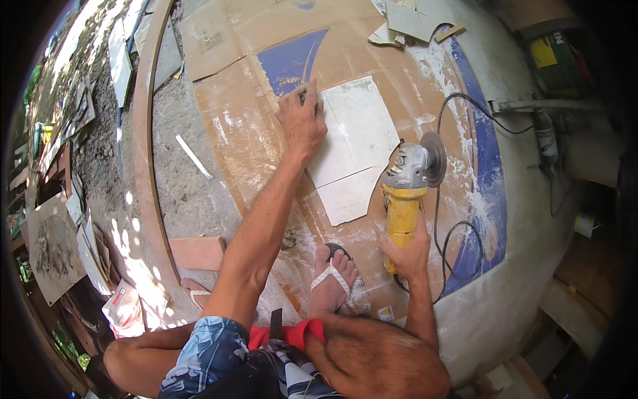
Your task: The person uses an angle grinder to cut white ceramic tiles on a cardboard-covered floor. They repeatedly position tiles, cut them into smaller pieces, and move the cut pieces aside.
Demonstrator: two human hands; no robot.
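Observation:
A white tile (pixel 355 130) lies on brown cardboard in front of me, with a thin dark line across its nearer part and a notched right side. My left hand (pixel 302 123) is at its upper left corner, fingers bent and closed about the edge; the fingertips are partly hidden. A yellow angle grinder (pixel 403 206) with a grey head is in my right hand (pixel 407 251), which wraps round its body. The grinder's round disc (pixel 434 159) faces right, away from the tile, and the head is close to the tile's right edge.
A black cord (pixel 438 219) loops right of the grinder. Blue-printed cardboard (pixel 488 173) lies under white dust. Broken tile pieces (pixel 409 23) sit at the far right, and a long wooden board (pixel 146 133) runs along the left. My sandalled foot (pixel 332 282) is just below the tile.

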